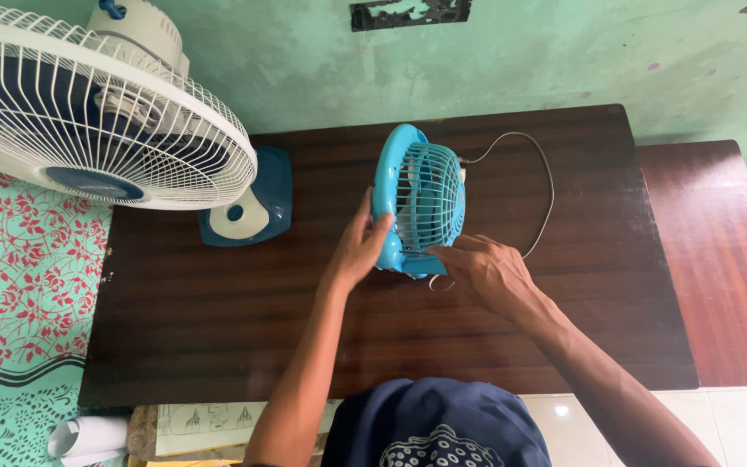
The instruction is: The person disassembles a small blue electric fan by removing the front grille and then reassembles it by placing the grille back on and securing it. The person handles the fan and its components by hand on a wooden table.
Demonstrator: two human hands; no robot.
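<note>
- Now, both hands are on the small blue fan [419, 201], which stands upright on the dark wooden counter [218, 303], right between them.
- Left hand [358, 251] grips the fan's front rim, thumb hooked over the blue edge, fingers wrapped round the near side.
- Right hand [486, 270] sits at the fan's lower back, fingertips pressed to the base by the rear grille; whether it pinches anything there, I cannot tell.
- A thin white cord [543, 186] loops out from behind the fan, beyond the right hand, and curves back down toward that wrist.
- Up and away from the left hand, a big white table fan [88, 112] leans over the counter's far corner, its blue and white base [248, 212] resting on the wood, well apart from the small fan.
- Out past the left elbow, a green cloth with red flowers [19, 285] lies beside the counter.
- Beyond the right forearm, a reddish-brown table [719, 259] butts against the counter's edge.
- Near the left elbow, a rolled white paper [88, 437] lies on the floor.
</note>
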